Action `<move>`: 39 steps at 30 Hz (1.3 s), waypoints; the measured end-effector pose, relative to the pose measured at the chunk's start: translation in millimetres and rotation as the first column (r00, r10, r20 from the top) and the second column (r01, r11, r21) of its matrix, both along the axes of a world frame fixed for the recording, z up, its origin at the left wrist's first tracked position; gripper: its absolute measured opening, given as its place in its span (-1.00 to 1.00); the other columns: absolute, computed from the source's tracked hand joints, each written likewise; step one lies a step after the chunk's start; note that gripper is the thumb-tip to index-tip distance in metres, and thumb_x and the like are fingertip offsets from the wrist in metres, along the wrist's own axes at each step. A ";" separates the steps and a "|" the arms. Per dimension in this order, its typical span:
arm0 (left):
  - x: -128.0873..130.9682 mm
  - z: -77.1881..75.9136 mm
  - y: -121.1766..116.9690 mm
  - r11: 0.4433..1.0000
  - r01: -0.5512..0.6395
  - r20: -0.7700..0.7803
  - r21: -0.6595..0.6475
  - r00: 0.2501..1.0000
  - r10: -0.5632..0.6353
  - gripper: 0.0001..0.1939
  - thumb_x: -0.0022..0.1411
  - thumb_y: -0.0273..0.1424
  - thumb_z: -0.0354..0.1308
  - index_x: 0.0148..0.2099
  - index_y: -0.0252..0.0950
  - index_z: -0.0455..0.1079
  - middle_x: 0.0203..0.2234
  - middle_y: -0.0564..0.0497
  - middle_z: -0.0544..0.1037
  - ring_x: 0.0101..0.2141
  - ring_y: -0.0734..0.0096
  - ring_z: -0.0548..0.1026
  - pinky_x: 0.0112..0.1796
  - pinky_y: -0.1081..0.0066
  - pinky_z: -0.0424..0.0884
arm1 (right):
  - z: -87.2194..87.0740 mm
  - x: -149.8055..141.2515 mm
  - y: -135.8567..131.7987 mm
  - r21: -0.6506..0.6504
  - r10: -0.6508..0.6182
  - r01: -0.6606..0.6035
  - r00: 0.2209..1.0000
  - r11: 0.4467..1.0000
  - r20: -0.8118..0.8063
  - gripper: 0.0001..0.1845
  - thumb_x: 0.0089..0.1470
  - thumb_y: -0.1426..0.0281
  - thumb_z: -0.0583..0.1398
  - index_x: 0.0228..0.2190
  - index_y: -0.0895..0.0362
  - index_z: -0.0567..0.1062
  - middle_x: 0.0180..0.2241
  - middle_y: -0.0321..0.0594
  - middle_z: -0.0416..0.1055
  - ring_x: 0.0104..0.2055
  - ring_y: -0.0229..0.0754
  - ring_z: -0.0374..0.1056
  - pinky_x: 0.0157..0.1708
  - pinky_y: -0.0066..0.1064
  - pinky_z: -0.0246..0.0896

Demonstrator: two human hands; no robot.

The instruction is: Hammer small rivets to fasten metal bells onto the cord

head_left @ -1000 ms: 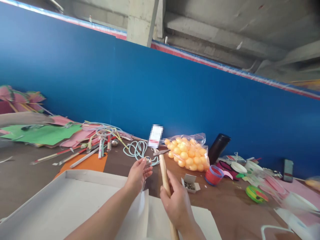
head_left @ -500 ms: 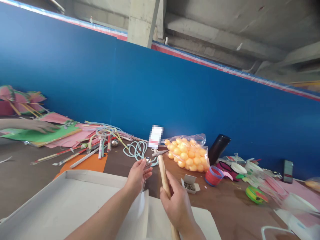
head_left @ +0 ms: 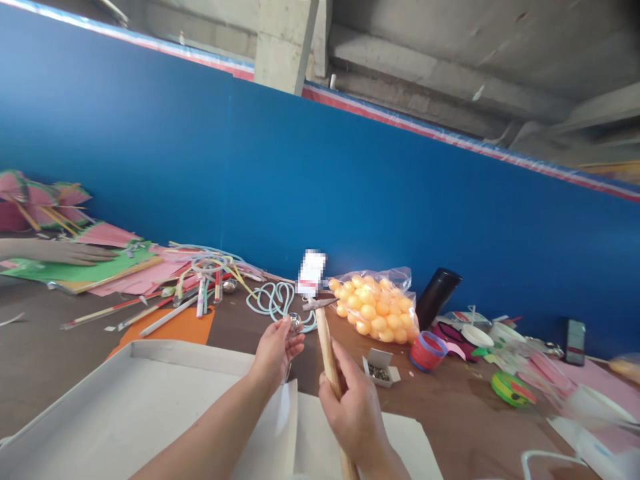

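Note:
Between the fingertips of my left hand point(head_left: 277, 348) is a small shiny silver ball point(head_left: 295, 323), perhaps a bell. My right hand point(head_left: 351, 400) is wrapped round the wooden handle of a hammer point(head_left: 326, 343), whose dark metal head points up and away from me. The ball and the hammer are apart, a short way from each other. Under my forearms lies a shallow white cardboard box point(head_left: 165, 393) with an opened flap. Just right of the hammer stands a little open carton point(head_left: 379, 368) of small metal pieces.
Behind the hammer sits a clear bag of orange balls point(head_left: 375, 307), beside a black bottle point(head_left: 439, 297). Pale blue tubing point(head_left: 273, 298) coils left of it. Another person's hand point(head_left: 75, 252) rests on green paper point(head_left: 75, 270) at the far left. A blue partition point(head_left: 320, 180) rises behind.
Both my hands keep nearly the same place and grip. At the far left, the other person's hand has shifted slightly left over the green paper.

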State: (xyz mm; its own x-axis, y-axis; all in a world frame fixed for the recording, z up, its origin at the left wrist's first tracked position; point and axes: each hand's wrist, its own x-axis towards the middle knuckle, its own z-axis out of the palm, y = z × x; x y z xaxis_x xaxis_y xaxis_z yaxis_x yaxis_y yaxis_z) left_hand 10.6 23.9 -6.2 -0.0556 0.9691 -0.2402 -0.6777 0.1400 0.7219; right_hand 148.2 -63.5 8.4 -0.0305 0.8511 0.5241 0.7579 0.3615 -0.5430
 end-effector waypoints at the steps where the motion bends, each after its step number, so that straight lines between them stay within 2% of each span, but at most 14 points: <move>1: -0.1 -0.1 -0.1 1.000 -0.001 -0.002 0.003 1.000 0.001 -0.85 0.15 -0.35 0.11 -0.30 -0.34 0.27 -0.44 -0.07 0.52 -0.59 0.57 0.47 -0.59 0.56 0.39 | 1.2 -0.4 -0.6 -0.004 0.007 -0.007 1.000 1.000 0.004 -0.41 -0.02 0.46 0.07 0.10 0.14 0.21 0.00 -0.16 0.37 -0.04 -0.11 0.35 -0.06 -0.37 0.26; 7: -0.4 -2.3 0.5 1.000 0.017 -0.012 0.014 1.000 -0.017 -0.83 0.14 -0.33 0.13 -0.31 -0.32 0.25 -0.47 -0.06 0.52 -0.59 0.55 0.47 -0.60 0.56 0.39 | 7.3 -2.5 -3.2 -0.070 0.040 -0.033 0.994 0.997 0.097 -0.38 -0.06 0.51 0.05 0.10 0.12 0.21 -0.01 -0.19 0.38 -0.05 -0.12 0.35 -0.07 -0.38 0.27; 10: 0.1 -2.7 0.1 1.000 0.026 -0.018 0.018 1.000 -0.026 -0.82 0.13 -0.32 0.13 -0.31 -0.33 0.25 -0.50 -0.05 0.51 -0.60 0.55 0.47 -0.60 0.56 0.39 | 6.2 -2.9 -2.3 -0.060 0.016 -0.009 0.992 0.998 0.122 -0.37 -0.07 0.52 0.06 0.09 0.12 0.23 -0.02 -0.19 0.39 -0.06 -0.12 0.36 -0.07 -0.38 0.26; 16: 0.2 -1.2 -1.5 0.999 0.035 -0.010 0.025 0.999 -0.035 -0.83 0.15 -0.33 0.11 -0.29 -0.33 0.24 -0.44 -0.09 0.52 -0.59 0.57 0.47 -0.60 0.57 0.39 | 11.9 -1.7 -3.0 -0.116 0.027 -0.015 0.994 0.993 0.108 -0.39 -0.03 0.51 0.04 0.11 0.13 0.19 0.02 -0.19 0.35 -0.03 -0.14 0.33 -0.05 -0.39 0.25; 23: -0.5 -2.7 0.8 0.999 0.032 -0.017 0.000 0.999 -0.032 -0.85 0.16 -0.35 0.10 -0.31 -0.34 0.24 -0.46 -0.07 0.52 -0.59 0.56 0.47 -0.59 0.56 0.40 | 2.8 0.2 -0.4 -0.117 0.015 0.001 0.991 0.993 0.134 -0.37 -0.07 0.52 0.06 0.10 0.08 0.22 -0.02 -0.23 0.38 -0.05 -0.14 0.35 -0.06 -0.39 0.24; 33: -0.2 -5.2 1.1 0.999 0.037 -0.015 -0.002 0.999 -0.037 -0.83 0.16 -0.32 0.09 -0.30 -0.34 0.24 -0.44 -0.10 0.52 -0.58 0.55 0.47 -0.59 0.56 0.39 | 6.9 -0.7 -0.9 -0.162 0.023 -0.005 0.993 0.987 0.113 -0.36 -0.06 0.51 0.05 0.11 0.06 0.20 -0.01 -0.25 0.38 -0.05 -0.15 0.34 -0.06 -0.42 0.22; 39: 0.2 -3.5 0.2 0.998 0.068 -0.027 0.008 0.997 -0.068 -0.81 0.16 -0.30 0.09 -0.28 -0.33 0.24 -0.43 -0.09 0.52 -0.59 0.57 0.46 -0.60 0.56 0.39 | 0.9 3.5 4.8 -0.261 -0.122 0.140 0.989 0.955 0.083 -0.39 -0.07 0.45 0.06 0.08 0.02 0.23 -0.07 -0.25 0.43 -0.10 -0.12 0.37 -0.11 -0.38 0.22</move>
